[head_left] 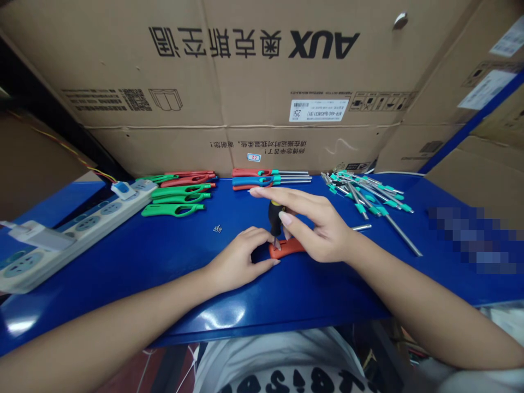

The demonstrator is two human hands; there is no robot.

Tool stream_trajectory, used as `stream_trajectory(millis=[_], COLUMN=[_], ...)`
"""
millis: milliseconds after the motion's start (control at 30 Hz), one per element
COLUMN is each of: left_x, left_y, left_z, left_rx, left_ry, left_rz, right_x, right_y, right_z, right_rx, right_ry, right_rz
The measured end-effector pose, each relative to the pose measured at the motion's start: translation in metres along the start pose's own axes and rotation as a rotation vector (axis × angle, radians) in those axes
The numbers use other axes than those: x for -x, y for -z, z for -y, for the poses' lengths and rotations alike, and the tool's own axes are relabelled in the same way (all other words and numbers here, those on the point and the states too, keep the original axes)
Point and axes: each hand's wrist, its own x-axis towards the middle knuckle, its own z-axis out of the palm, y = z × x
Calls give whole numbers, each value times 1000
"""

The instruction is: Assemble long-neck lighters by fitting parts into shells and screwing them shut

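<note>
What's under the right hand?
The screwdriver and one end of the orange handle show; a metal tube pokes out beyond the right hand. The handle's other end is covered.

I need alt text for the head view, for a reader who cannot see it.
A person's right hand holds a screwdriver upright on an orange handle, the left hand at the handle's end, on a blue table. Around them lie green handles, red handles, metal tubes and small metal pieces, with a power strip at left.

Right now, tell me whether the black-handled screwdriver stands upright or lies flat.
Roughly upright: the screwdriver stands with its metal shaft pointing down at the orange plastic casing.
</note>
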Motion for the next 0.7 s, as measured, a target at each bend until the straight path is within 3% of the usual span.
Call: stream_trajectory(millis=[167,267,367,533,600,700], left_x=[0,1,0,-1,0,0], left_y=[0,-1,-1,0,0,-2], left_z=[0,1,1,-1,0,1], left_rx=[-5,-16,-17,-3,-3,-18], left_ry=[1,2,-3,8,13,38], left_rz=[-4,-7,-5,13,12,7], right_x=[1,3,4,-1,-3,-3], right_y=[0,0,2,5,4,0], right_z=[-4,-10,-11,-3,-1,0], right_rx=[23,204,357,96,16,112], right_ry=[-45,25,84,-16,-39,-22], right_rz=[-62,-143,-112,19,2,-94])
